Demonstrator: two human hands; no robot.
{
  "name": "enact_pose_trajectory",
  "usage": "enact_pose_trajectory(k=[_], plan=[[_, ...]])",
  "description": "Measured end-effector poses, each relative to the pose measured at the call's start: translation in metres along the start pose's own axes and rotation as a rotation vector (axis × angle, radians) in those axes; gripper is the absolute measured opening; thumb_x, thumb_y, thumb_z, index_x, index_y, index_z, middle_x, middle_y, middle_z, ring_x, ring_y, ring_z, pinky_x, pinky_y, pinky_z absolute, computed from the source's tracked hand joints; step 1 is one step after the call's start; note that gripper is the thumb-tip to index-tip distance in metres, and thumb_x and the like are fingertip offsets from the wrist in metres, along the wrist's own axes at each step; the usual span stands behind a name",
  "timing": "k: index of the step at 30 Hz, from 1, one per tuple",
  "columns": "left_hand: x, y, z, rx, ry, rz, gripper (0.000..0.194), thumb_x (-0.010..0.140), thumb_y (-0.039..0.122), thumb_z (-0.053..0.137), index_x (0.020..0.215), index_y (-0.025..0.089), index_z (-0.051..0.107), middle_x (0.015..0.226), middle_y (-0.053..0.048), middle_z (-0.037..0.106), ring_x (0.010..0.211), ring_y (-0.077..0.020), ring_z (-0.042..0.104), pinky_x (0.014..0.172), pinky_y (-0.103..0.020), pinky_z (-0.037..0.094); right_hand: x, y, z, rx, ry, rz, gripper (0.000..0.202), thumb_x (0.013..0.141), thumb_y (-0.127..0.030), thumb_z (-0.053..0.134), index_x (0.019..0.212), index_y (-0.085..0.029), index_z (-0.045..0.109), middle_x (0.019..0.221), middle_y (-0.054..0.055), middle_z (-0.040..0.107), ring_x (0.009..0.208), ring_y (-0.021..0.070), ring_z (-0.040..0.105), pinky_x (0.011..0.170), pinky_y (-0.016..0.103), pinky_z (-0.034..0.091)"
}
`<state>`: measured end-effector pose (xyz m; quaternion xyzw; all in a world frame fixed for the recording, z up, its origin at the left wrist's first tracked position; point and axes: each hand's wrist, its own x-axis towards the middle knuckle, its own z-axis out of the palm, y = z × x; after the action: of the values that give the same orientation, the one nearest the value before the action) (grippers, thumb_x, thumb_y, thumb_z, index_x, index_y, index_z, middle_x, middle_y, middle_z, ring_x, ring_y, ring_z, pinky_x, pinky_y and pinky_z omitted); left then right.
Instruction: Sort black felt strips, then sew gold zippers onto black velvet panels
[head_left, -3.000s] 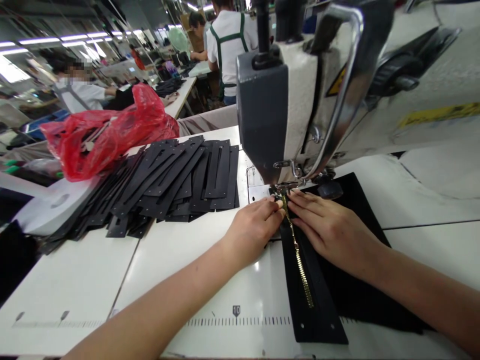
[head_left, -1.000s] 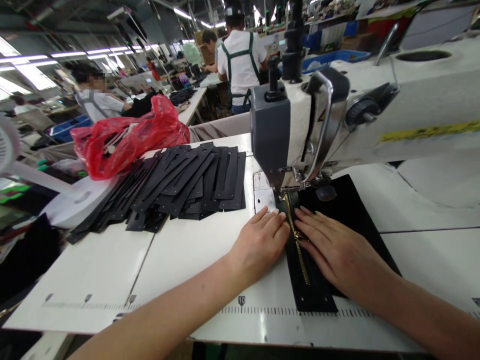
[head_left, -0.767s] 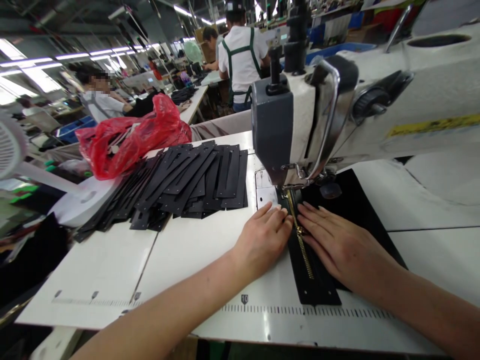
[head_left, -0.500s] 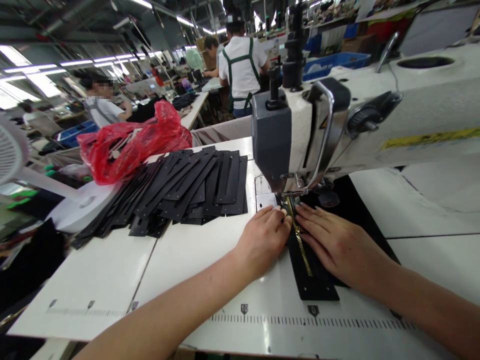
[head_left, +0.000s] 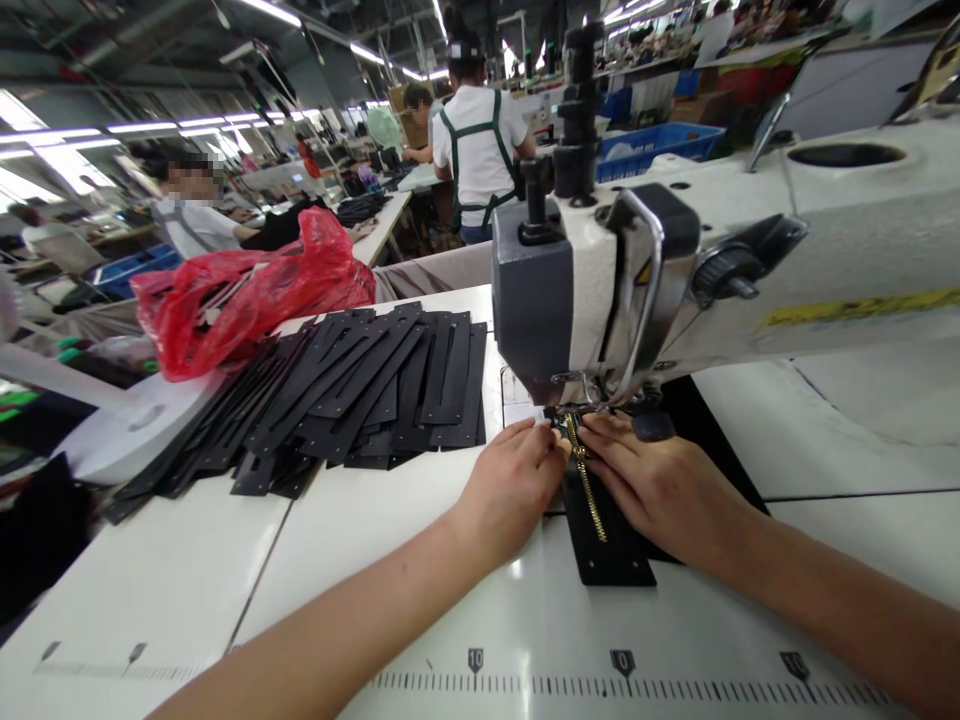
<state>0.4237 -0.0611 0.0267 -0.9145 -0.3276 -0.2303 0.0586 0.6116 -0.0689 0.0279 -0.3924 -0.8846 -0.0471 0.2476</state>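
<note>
A black panel (head_left: 616, 566) with a gold-toothed zipper (head_left: 595, 508) along its middle lies under the sewing machine head (head_left: 529, 310). My left hand (head_left: 514, 482) has its fingers curled, closed on the panel's left edge just in front of the presser foot; the fingertips are partly hidden. Stretched out flat, my right hand (head_left: 664, 488) rests on the panel's right side, fingertips close to the zipper. Larger black fabric (head_left: 712, 445) spreads beneath and behind that hand. The needle area is mostly hidden by the machine and fingers.
Many slotted black strips (head_left: 360, 390) lie piled on the white table (head_left: 360, 560), left of the machine. Behind them sits a red plastic bag (head_left: 255, 290). A white fan base (head_left: 135, 425) stands at far left. Co-workers (head_left: 480, 140) and a blue crate (head_left: 660, 148) are beyond.
The panel and zipper have moved a little farther under the machine, with both hands going along. The camera view has shifted slightly.
</note>
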Motion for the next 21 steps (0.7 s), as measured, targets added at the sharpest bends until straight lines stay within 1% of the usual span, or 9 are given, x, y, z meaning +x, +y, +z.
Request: enact_pose_trajectory(k=[5,9,11,13,15,16,18,21], plan=[[0.002,-0.002,0.001,-0.065,-0.032,-0.056,0.026,0.093,0.017,0.033,0.09,0.011,0.058,0.088,-0.01,0.059,0.087,-0.0202,0.056,0.076,-0.036,0.053,0.004,0.004,0.003,0.019,0.004,0.04,0.024,0.09,-0.017,0.041,0.098,-0.013,0.063,0.101,0.012,0.067,0.094,0.023,0.063,0.082,0.037,0.052],[0.002,-0.004,0.001,-0.073,-0.05,-0.08,0.025,0.092,0.018,0.034,0.091,0.011,0.059,0.087,-0.01,0.059,0.083,-0.0201,0.056,0.072,-0.034,0.054,0.006,0.009,0.008,0.015,0.025,0.07,0.022,0.09,-0.018,0.042,0.098,-0.016,0.063,0.099,0.009,0.068,0.091,0.0216,0.063,0.082,0.036,0.051],[0.001,-0.004,0.0,-0.072,-0.062,-0.075,0.024,0.092,0.017,0.035,0.095,0.01,0.058,0.09,-0.011,0.06,0.088,-0.0205,0.057,0.078,-0.035,0.053,0.006,0.01,0.01,0.003,0.036,0.081,0.022,0.091,-0.019,0.042,0.098,-0.016,0.062,0.098,0.008,0.068,0.089,0.0204,0.062,0.082,0.034,0.049],[-0.002,-0.002,-0.002,-0.061,-0.08,-0.057,0.023,0.09,0.014,0.038,0.102,0.008,0.057,0.096,-0.012,0.06,0.096,-0.0214,0.056,0.09,-0.038,0.05,0.006,0.01,0.012,-0.02,0.054,0.104,0.021,0.091,-0.021,0.043,0.097,-0.016,0.063,0.097,0.008,0.067,0.087,0.0204,0.061,0.081,0.034,0.048],[-0.005,0.004,-0.005,-0.034,-0.097,-0.061,0.024,0.088,0.01,0.041,0.107,0.008,0.055,0.103,-0.013,0.06,0.103,-0.022,0.055,0.099,-0.041,0.044,0.006,0.01,0.013,-0.067,0.072,0.147,0.02,0.09,-0.025,0.046,0.093,-0.015,0.063,0.094,0.01,0.066,0.088,0.0231,0.059,0.08,0.036,0.046],[-0.007,0.008,-0.006,-0.023,-0.099,-0.077,0.025,0.087,0.01,0.043,0.109,0.008,0.055,0.105,-0.013,0.06,0.104,-0.022,0.055,0.1,-0.042,0.043,0.006,0.009,0.013,-0.097,0.078,0.179,0.021,0.089,-0.028,0.048,0.091,-0.015,0.064,0.093,0.011,0.065,0.089,0.025,0.058,0.08,0.038,0.045],[-0.01,0.016,-0.009,-0.028,-0.091,-0.1,0.025,0.086,0.011,0.046,0.11,0.01,0.054,0.109,-0.012,0.059,0.103,-0.0215,0.056,0.096,-0.041,0.047,0.006,0.009,0.013,-0.134,0.064,0.247,0.022,0.087,-0.033,0.052,0.085,-0.014,0.064,0.087,0.012,0.065,0.086,0.027,0.058,0.076,0.039,0.044],[-0.013,0.025,-0.011,-0.069,-0.064,-0.05,0.025,0.088,0.015,0.046,0.111,0.011,0.054,0.109,-0.012,0.061,0.098,-0.0204,0.058,0.085,-0.037,0.053,0.009,0.009,0.011,-0.112,-0.005,0.335,0.024,0.084,-0.036,0.053,0.079,-0.015,0.063,0.08,0.01,0.066,0.076,0.0243,0.06,0.069,0.035,0.044]])
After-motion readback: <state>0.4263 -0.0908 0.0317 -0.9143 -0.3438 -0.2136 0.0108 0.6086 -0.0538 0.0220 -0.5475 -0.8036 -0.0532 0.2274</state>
